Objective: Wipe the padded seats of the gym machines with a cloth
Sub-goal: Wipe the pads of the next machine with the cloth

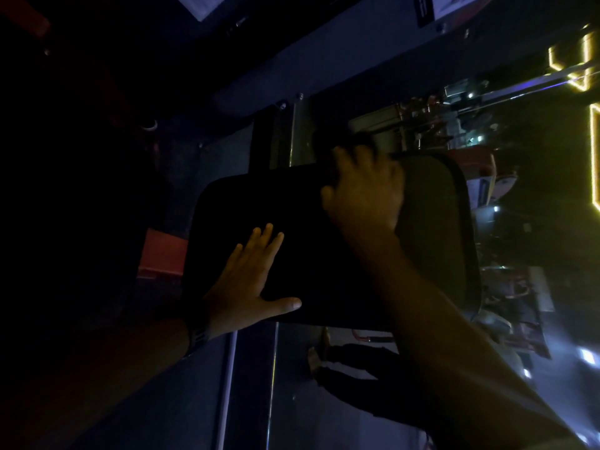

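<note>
Seat pad [308,228] centre frame; likely firm foam under slick vinyl, so press evenly. Your left hand [246,277] lies flat on it, fingers straight, bracing. Right hand [363,193] at far edge, blurred, fingers curled over a dark wad, probably the cloth [350,142]: soft, keep it bunched

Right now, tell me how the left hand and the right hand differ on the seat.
The left hand lies flat, fingers straight, thumb spread; the right hand is curled. The left hand is sharp at the near-left edge of the seat; the right hand is blurred at its far edge. Both touch the seat. What the right hand holds is too dark to tell.
</note>
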The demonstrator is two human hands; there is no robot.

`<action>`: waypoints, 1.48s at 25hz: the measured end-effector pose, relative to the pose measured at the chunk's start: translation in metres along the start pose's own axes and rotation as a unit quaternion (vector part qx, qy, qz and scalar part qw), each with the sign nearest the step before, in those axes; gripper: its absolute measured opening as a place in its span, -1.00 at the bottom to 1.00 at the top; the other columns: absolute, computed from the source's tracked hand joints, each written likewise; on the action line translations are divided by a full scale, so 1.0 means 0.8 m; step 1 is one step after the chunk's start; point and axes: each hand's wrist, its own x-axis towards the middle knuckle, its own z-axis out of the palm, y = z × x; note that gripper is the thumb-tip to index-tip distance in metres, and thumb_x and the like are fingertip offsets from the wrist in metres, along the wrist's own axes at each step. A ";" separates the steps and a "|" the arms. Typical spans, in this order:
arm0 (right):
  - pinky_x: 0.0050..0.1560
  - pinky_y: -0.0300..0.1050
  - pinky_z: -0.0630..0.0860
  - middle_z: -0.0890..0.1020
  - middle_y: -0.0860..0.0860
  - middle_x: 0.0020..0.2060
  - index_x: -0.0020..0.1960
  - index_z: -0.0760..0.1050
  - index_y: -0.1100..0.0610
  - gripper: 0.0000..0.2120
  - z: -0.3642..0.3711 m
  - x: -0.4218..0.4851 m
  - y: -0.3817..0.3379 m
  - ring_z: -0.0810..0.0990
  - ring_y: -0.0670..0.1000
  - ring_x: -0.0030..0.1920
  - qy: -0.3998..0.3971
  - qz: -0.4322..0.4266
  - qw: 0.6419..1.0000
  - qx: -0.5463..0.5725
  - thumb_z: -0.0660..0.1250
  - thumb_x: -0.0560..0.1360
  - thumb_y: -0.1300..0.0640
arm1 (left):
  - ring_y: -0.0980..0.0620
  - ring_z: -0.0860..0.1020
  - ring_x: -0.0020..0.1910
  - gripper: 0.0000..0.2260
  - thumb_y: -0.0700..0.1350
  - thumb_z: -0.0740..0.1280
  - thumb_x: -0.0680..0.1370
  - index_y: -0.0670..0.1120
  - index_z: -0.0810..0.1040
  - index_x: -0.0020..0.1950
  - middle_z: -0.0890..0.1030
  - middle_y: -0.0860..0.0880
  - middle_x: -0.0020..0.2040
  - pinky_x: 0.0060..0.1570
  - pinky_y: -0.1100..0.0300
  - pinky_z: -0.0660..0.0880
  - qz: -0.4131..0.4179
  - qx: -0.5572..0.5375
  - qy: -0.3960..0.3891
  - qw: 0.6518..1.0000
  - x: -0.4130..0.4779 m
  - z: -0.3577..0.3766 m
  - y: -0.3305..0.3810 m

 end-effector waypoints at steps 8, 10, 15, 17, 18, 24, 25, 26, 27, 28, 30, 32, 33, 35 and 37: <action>0.49 0.22 0.17 0.20 0.09 0.56 0.61 0.11 -0.04 -0.33 0.032 0.001 -0.050 0.15 0.25 0.55 0.027 -0.007 1.000 0.013 0.25 0.58 -0.15 | 0.16 -0.36 0.59 0.04 0.55 0.22 0.39 0.17 -0.28 0.63 -0.32 0.13 0.64 0.57 -0.03 -0.23 0.005 0.002 0.002 1.000 -0.002 0.002 -0.005; 0.48 0.22 0.16 0.20 0.10 0.56 0.61 0.12 -0.03 -0.34 0.039 -0.007 -0.067 0.13 0.26 0.56 0.011 -0.043 0.999 0.000 0.25 0.58 -0.15 | 0.16 -0.36 0.59 0.03 0.54 0.23 0.39 0.18 -0.27 0.62 -0.31 0.13 0.64 0.58 -0.03 -0.22 0.009 0.003 0.003 1.000 -0.002 0.002 -0.005; 0.51 0.24 0.11 0.20 0.07 0.57 0.61 0.08 -0.09 -0.33 0.024 0.000 -0.043 0.15 0.22 0.56 -0.033 -0.145 0.988 -0.031 0.24 0.59 -0.18 | 0.15 -0.33 0.60 0.04 0.53 0.25 0.40 0.15 -0.25 0.64 -0.28 0.12 0.65 0.58 -0.04 -0.19 0.014 0.002 0.006 1.000 -0.002 0.002 -0.009; 0.50 0.28 0.15 0.18 0.11 0.57 0.62 0.05 -0.07 -0.30 -0.006 0.011 0.013 0.16 0.25 0.55 -0.015 -0.038 0.999 -0.027 0.25 0.59 -0.19 | 0.16 -0.33 0.60 0.05 0.53 0.23 0.39 0.12 -0.23 0.65 -0.28 0.10 0.65 0.58 -0.04 -0.19 0.013 0.007 0.004 1.000 -0.003 0.002 -0.011; 0.49 0.30 0.16 0.19 0.13 0.57 0.62 0.05 -0.06 -0.30 -0.018 0.007 0.043 0.16 0.27 0.55 0.007 0.021 1.000 -0.022 0.26 0.59 -0.18 | 0.15 -0.33 0.60 0.05 0.54 0.23 0.39 0.11 -0.23 0.66 -0.28 0.10 0.65 0.58 -0.03 -0.20 0.013 0.005 0.004 1.000 -0.002 0.002 -0.011; 0.48 0.29 0.19 0.21 0.16 0.54 0.62 0.09 0.01 -0.31 -0.026 -0.042 0.079 0.18 0.28 0.53 0.051 0.071 0.996 -0.008 0.27 0.59 -0.12 | 0.18 -0.34 0.59 0.05 0.56 0.19 0.36 0.11 -0.22 0.65 -0.28 0.10 0.65 0.56 0.02 -0.23 0.011 0.002 0.004 1.000 -0.004 0.001 -0.004; 0.48 0.28 0.19 0.22 0.15 0.54 0.62 0.09 0.00 -0.31 -0.030 -0.036 0.086 0.18 0.27 0.53 0.045 0.049 0.998 -0.001 0.27 0.59 -0.12 | 0.17 -0.34 0.59 0.05 0.56 0.19 0.36 0.11 -0.23 0.64 -0.28 0.10 0.65 0.56 0.03 -0.23 0.011 0.004 0.004 1.000 -0.004 0.001 -0.004; 0.47 0.28 0.20 0.22 0.14 0.54 0.62 0.10 -0.01 -0.31 -0.036 -0.033 0.091 0.19 0.26 0.53 0.042 0.059 0.997 0.013 0.28 0.59 -0.12 | 0.17 -0.34 0.59 0.05 0.56 0.20 0.36 0.13 -0.24 0.63 -0.28 0.10 0.64 0.56 0.03 -0.23 0.009 0.006 0.002 1.000 -0.004 0.000 -0.005; 0.47 0.28 0.23 0.23 0.14 0.54 0.62 0.11 -0.01 -0.31 -0.037 -0.037 0.093 0.20 0.26 0.53 0.056 0.085 0.994 0.027 0.28 0.58 -0.12 | 0.17 -0.34 0.59 0.05 0.56 0.20 0.36 0.15 -0.26 0.62 -0.29 0.10 0.64 0.56 0.03 -0.23 0.008 0.006 -0.001 1.000 -0.003 0.000 -0.006; 0.46 0.29 0.25 0.24 0.14 0.54 0.61 0.13 0.00 -0.31 -0.032 -0.048 0.093 0.20 0.26 0.53 0.072 0.107 0.991 0.033 0.29 0.57 -0.12 | 0.18 -0.34 0.59 0.04 0.56 0.20 0.36 0.16 -0.27 0.61 -0.29 0.11 0.64 0.56 0.03 -0.23 0.008 0.006 -0.003 1.000 -0.003 0.000 -0.006; 0.46 0.29 0.25 0.25 0.14 0.54 0.61 0.15 0.00 -0.30 -0.010 -0.089 0.077 0.20 0.26 0.53 0.070 0.071 0.995 0.010 0.30 0.55 -0.13 | 0.19 -0.36 0.58 0.04 0.58 0.18 0.35 0.18 -0.29 0.60 -0.31 0.12 0.64 0.56 0.03 -0.24 0.008 0.007 -0.007 1.000 -0.002 -0.001 -0.005; 0.45 0.31 0.25 0.30 0.13 0.53 0.59 0.20 -0.01 -0.30 0.002 -0.116 0.073 0.23 0.27 0.53 0.059 0.000 0.998 0.004 0.34 0.52 -0.14 | 0.19 -0.36 0.58 0.05 0.58 0.18 0.35 0.18 -0.30 0.60 -0.32 0.13 0.63 0.56 0.03 -0.24 0.006 0.007 -0.011 1.000 -0.003 -0.002 -0.005; 0.44 0.33 0.28 0.33 0.13 0.51 0.58 0.24 -0.01 -0.30 -0.001 -0.110 0.082 0.26 0.27 0.52 0.068 0.001 0.998 0.018 0.36 0.51 -0.14 | 0.19 -0.36 0.58 0.06 0.60 0.17 0.34 0.16 -0.28 0.61 -0.31 0.13 0.63 0.56 0.04 -0.24 0.006 0.004 -0.009 1.000 -0.004 -0.002 -0.006; 0.43 0.33 0.30 0.33 0.13 0.51 0.57 0.24 0.00 -0.30 -0.007 -0.108 0.094 0.26 0.26 0.52 0.081 0.078 0.993 0.047 0.36 0.50 -0.13 | 0.18 -0.33 0.59 0.08 0.62 0.15 0.34 0.13 -0.24 0.65 -0.29 0.12 0.64 0.54 0.05 -0.23 0.010 0.001 -0.004 1.000 -0.003 -0.002 -0.007; 0.44 0.32 0.29 0.35 0.13 0.51 0.56 0.27 0.00 -0.27 0.010 -0.140 0.079 0.26 0.27 0.52 0.094 0.069 0.992 0.042 0.39 0.46 -0.14 | 0.16 -0.33 0.59 0.09 0.62 0.15 0.34 0.10 -0.22 0.65 -0.28 0.11 0.64 0.54 0.04 -0.23 0.011 0.007 -0.002 1.000 -0.001 -0.001 -0.006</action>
